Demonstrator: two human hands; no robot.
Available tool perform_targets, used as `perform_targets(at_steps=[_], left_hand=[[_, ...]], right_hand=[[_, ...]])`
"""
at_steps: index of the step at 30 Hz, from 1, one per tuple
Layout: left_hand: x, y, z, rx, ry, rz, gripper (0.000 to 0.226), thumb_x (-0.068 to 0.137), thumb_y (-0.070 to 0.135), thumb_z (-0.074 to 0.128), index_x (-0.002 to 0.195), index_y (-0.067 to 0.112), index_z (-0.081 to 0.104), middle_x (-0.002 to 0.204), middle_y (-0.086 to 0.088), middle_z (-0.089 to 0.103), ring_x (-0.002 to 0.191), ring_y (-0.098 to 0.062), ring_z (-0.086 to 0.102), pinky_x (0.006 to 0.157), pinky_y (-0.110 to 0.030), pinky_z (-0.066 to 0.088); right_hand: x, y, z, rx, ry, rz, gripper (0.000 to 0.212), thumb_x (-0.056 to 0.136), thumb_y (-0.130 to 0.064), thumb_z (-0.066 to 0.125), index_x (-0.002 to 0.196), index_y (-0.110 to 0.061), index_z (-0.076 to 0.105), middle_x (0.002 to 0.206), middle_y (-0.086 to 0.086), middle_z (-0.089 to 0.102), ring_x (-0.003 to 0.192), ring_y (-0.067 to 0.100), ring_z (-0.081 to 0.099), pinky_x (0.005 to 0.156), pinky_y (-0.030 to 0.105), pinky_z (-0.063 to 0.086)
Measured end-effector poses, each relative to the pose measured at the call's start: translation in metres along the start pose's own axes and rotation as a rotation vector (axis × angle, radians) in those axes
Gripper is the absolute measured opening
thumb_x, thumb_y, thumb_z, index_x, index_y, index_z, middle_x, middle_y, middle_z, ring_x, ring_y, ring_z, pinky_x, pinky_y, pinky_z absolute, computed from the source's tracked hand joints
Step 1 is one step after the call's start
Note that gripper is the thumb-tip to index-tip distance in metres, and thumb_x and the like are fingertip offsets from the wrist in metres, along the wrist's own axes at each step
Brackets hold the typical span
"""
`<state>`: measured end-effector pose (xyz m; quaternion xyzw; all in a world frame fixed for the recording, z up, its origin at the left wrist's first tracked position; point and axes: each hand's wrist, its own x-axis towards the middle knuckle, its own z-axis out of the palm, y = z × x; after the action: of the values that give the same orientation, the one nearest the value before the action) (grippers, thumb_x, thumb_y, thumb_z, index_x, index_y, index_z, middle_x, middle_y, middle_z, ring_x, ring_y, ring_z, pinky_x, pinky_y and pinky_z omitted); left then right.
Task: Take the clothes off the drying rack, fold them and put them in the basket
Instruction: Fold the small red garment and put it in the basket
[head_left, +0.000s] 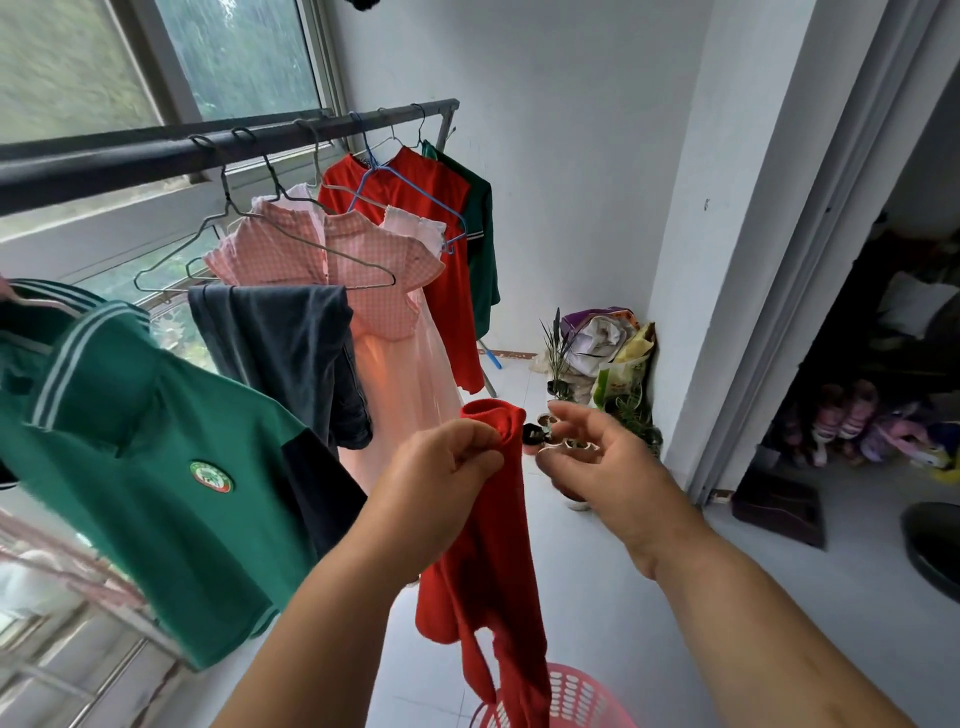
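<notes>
1. Left hand: fingers curled, pinching the top edge of a red garment between thumb and fingertips. Cloth bunches up just above the pinch.
2. Red garment: hangs straight down from the pinch, off the rack, limp and unfolded. Its lower end drops to the basket directly below the grip (whether it touches the rim, cannot tell).
3. Right hand: fingers spread and loosely bent, holding nothing. It sits just right of the pinch, at the same height, apart from the cloth.
4. Basket: pink plastic with a perforated wall, below both hands at the frame's bottom edge, only partly in view.
5. Drying rack: dark bar running above and left of the grip.
6. On the bar, nearest to farthest from the grip:
   - green polo shirt with a striped collar and chest badge, just left of the left forearm
   - dark trousers draped over a hanger
   - pink dress
   - red shirt
   - green garment at the far end
7. Wire hangers: bare, up and left of the grip, between the polo and the dress.
8. Beyond the right hand, in the floor corner: potted plants and bags.
</notes>
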<state>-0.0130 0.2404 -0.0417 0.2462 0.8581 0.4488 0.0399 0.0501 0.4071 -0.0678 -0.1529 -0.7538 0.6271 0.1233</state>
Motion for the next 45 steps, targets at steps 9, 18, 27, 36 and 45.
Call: perform_targets(at_steps=[9, 18, 27, 36, 45], left_hand=[[-0.001, -0.003, -0.009, 0.131, -0.145, 0.108, 0.018, 0.091, 0.017, 0.064, 0.099, 0.031, 0.070, 0.080, 0.017, 0.064, 0.074, 0.006, 0.057, 0.068, -0.009, 0.042], [0.001, -0.033, -0.013, 0.118, -0.336, 0.005, 0.030, 0.081, 0.022, 0.074, 0.105, 0.037, 0.064, 0.093, 0.015, 0.068, 0.082, -0.003, 0.065, 0.076, -0.020, 0.055], [0.002, -0.070, -0.004, 0.312, -0.249, -0.055, 0.021, 0.085, 0.014, 0.057, 0.086, 0.033, 0.065, 0.085, 0.012, 0.067, 0.081, -0.011, 0.065, 0.076, -0.038, 0.056], [-0.005, -0.077, 0.001, 0.097, -0.085, -0.046, 0.028, 0.086, 0.013, 0.063, 0.081, 0.040, 0.054, 0.090, 0.011, 0.068, 0.089, -0.003, 0.065, 0.075, -0.030, 0.058], [0.000, -0.066, -0.012, 0.320, -0.135, 0.041, 0.023, 0.090, 0.019, 0.065, 0.101, 0.037, 0.073, 0.093, 0.009, 0.058, 0.084, -0.008, 0.059, 0.077, -0.020, 0.046]], right_hand=[[0.002, -0.018, -0.002, -0.660, -0.156, -0.334, 0.052, 0.073, -0.033, 0.082, 0.116, -0.048, 0.057, 0.156, -0.025, 0.015, 0.144, -0.001, 0.000, 0.115, 0.030, 0.014], [0.000, -0.013, -0.004, -0.586, -0.177, -0.186, 0.026, 0.072, -0.040, 0.082, 0.088, -0.035, 0.061, 0.089, -0.012, 0.070, 0.083, 0.005, 0.064, 0.081, 0.032, 0.052], [-0.003, -0.020, -0.025, -0.493, -0.117, -0.158, 0.022, 0.072, -0.029, 0.085, 0.079, -0.031, 0.064, 0.071, -0.011, 0.065, 0.068, 0.002, 0.059, 0.066, 0.019, 0.045], [-0.009, -0.013, -0.030, -0.410, -0.088, -0.155, 0.025, 0.072, -0.025, 0.085, 0.078, -0.034, 0.063, 0.068, -0.015, 0.064, 0.064, 0.001, 0.058, 0.067, 0.024, 0.045], [-0.015, -0.009, -0.036, -0.505, -0.043, -0.105, 0.025, 0.072, -0.030, 0.085, 0.080, -0.037, 0.062, 0.073, -0.013, 0.067, 0.070, 0.008, 0.063, 0.069, 0.031, 0.050]])
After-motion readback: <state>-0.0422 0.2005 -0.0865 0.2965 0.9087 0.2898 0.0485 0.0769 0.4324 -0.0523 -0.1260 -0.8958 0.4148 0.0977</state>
